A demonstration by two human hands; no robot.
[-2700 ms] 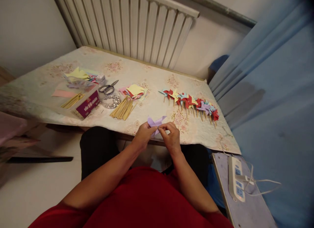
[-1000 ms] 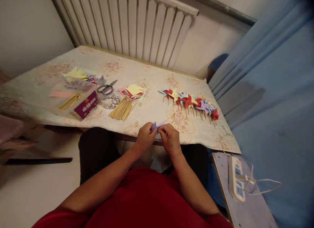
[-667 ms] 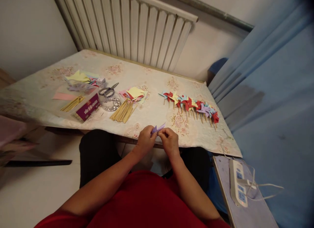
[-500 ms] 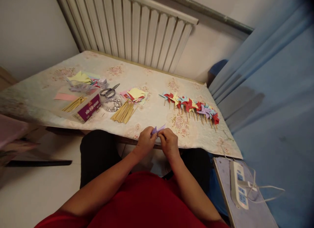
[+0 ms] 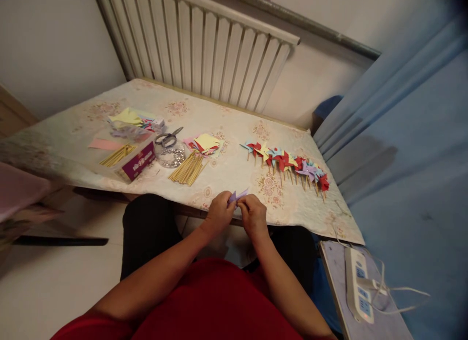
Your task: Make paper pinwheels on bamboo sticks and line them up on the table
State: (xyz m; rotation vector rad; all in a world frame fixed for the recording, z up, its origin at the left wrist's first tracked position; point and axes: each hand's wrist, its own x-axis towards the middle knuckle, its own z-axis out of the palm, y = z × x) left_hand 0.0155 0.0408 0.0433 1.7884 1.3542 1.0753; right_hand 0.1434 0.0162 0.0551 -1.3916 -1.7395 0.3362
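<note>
Between my two hands, at the table's front edge, is a purple paper pinwheel (image 5: 239, 194) with its points sticking up. My left hand (image 5: 220, 211) is closed around its left side. The fingers of my right hand (image 5: 253, 214) are pinched at its right side, close to my left fingertips; anything small between them is hidden. Finished pinwheels (image 5: 283, 160) in red, blue, yellow and purple lie in a row to the right. Left of my hands are a pile of thin wooden sticks (image 5: 188, 169) and a stack of coloured paper pieces (image 5: 206, 143).
A round clear dish (image 5: 171, 156) of small shiny pieces sits near scissors (image 5: 168, 137). Beside it is a clear box with a purple label (image 5: 141, 160), holding sticks. More paper (image 5: 126, 117) lies behind. A power strip (image 5: 360, 285) with cables rests on a low stand at right.
The whole view has shifted slightly, so the table and its things appear a little lower and further right. Both hands keep their hold on the purple paper, with almost no movement.
</note>
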